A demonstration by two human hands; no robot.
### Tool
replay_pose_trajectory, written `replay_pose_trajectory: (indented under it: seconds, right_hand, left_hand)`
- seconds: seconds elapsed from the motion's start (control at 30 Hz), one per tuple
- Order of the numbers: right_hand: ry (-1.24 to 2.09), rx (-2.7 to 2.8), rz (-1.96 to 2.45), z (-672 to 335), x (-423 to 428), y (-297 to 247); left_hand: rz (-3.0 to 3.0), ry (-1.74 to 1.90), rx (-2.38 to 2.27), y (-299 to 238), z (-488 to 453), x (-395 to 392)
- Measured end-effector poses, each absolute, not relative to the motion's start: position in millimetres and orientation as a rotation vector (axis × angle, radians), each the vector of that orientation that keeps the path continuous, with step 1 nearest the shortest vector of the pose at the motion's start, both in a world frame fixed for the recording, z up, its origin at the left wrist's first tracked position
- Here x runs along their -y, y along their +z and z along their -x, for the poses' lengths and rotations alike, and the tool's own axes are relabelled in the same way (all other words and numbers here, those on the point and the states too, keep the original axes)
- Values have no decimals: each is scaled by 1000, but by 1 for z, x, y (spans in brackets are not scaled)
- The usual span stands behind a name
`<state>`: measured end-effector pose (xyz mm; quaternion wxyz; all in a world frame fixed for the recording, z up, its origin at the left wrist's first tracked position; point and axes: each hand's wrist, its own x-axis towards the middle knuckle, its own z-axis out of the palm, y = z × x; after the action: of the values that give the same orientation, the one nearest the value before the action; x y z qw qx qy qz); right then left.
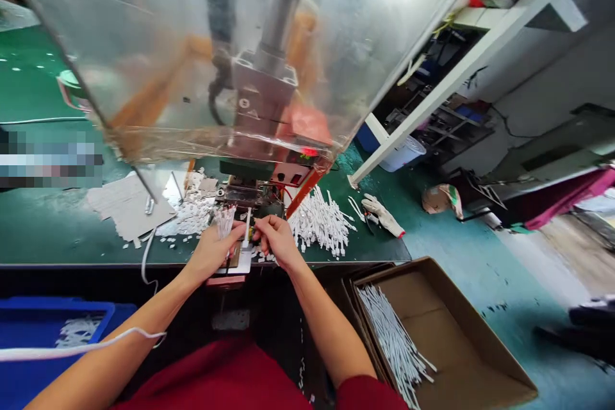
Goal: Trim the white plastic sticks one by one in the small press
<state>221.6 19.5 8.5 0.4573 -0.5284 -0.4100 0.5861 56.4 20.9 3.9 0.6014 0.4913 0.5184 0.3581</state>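
My left hand (214,251) grips a small bundle of white cords (225,223) upright at the front of a bench press machine (250,195). My right hand (277,242) sits just beside it, with its fingertips pinching a narrow white strip (247,227) near the machine's base. A flat white plate (240,261) lies under my hands at the green workbench's front edge (96,264). A loose white cord (81,347) drapes across my left forearm. The machine's lower parts are partly hidden by my hands.
A heap of white cords (319,221) lies right of the machine, with white scraps (189,213) and cardboard sheets (127,205) to its left. Work gloves (382,214) rest on the bench. Below stand a cardboard box of cords (432,333) and a blue crate (57,333).
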Motion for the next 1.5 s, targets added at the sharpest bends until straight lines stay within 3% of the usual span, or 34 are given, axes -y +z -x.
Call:
replay_pose_trajectory:
  seconds: [0.1,0.33,0.6,0.8,1.1,1.33,1.5]
  right_hand:
    - [1202,1113,1507,-275,-19,9]
    - [164,1405,2271,-423,-38,5]
    - [125,1366,2425,-457,-65,-12]
    - [90,1304,2297,-453,-55,-6]
    - [391,1032,1718,-403,-18,17]
    - [1248,1107,1380,-268,22,19]
    - [1403,1005,1250,-199,14,20]
  left_hand:
    - [-1167,789,-1253,5,-63,-23]
    - [-1211,755,-1279,12,-63,-28]
    - [-1306,699,-1149,20,-48,-14]
    - [-1117,870,-1084,20,-32,-8]
    - [-667,981,-827,18,-11,2]
    - [-534,1052,-723,13,-7,5]
    - [-699,991,-859,12,-9,13]
